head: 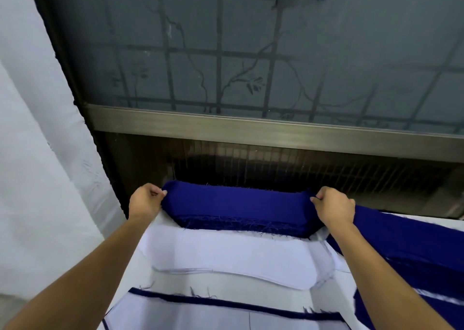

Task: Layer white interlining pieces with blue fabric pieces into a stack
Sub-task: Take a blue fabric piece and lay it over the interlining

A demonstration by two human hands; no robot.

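In the head view, the layered stack nearest the body is cut off by the lower edge, and the frayed mass under the held cloth cannot be separated into layers. The left hand and right hand are held well apart on outstretched arms. Each is pinched on one end of a deep-blue fabric piece spanned between them. A white interlining pile lies between the forearms. More blue cloth is spread outside the right forearm.
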